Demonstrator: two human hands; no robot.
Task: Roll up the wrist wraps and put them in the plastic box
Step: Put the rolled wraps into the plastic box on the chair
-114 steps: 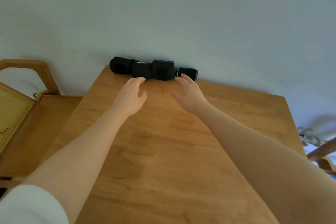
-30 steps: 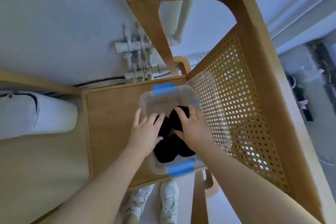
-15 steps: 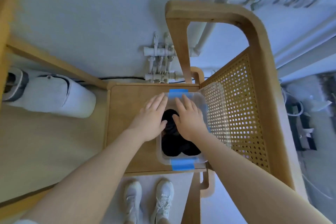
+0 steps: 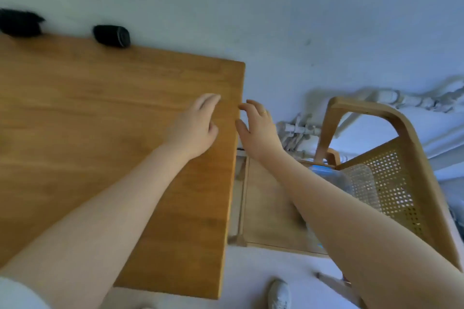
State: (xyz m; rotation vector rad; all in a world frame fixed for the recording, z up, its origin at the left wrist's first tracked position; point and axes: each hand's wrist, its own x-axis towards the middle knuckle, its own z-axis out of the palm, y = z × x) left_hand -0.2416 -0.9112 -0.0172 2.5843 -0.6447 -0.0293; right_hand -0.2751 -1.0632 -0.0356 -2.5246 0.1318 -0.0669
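White trainer (image 4: 279, 293) on the pale floor (image 4: 251, 271), nearest item, just off the counter's near right corner.

Wooden counter (image 4: 100, 133), honey-brown top, filling the left of the view; taken here as the landmark.

Left hand (image 4: 193, 128): above the counter's right portion, close to its right edge, palm down, fingers extended and relaxed, holding nothing.

Right hand (image 4: 258, 130): just past the counter's right edge, level with the left hand, fingers loosely spread and slightly bent, holding nothing; thin ring on one finger. Both forearms bare, reaching away from the viewer.

Wooden chair (image 4: 401, 158), right of the counter and lower than its top, with curved frame and cane-mesh back; flat seat facing the counter's right edge.

Plastic box (image 4: 336, 178), clear with a blue clip, on the chair seat right of the counter, largely hidden behind the right forearm; contents cannot be made out.

Rolled wrist wrap (image 4: 111, 35), black, lying on its side at the counter's far edge against the wall.

Second black wrist wrap (image 4: 20, 22), at the counter's far left edge, blurred and partly cut off by the frame; well apart from the first.

White pipes (image 4: 296, 130) along the wall beyond the chair.
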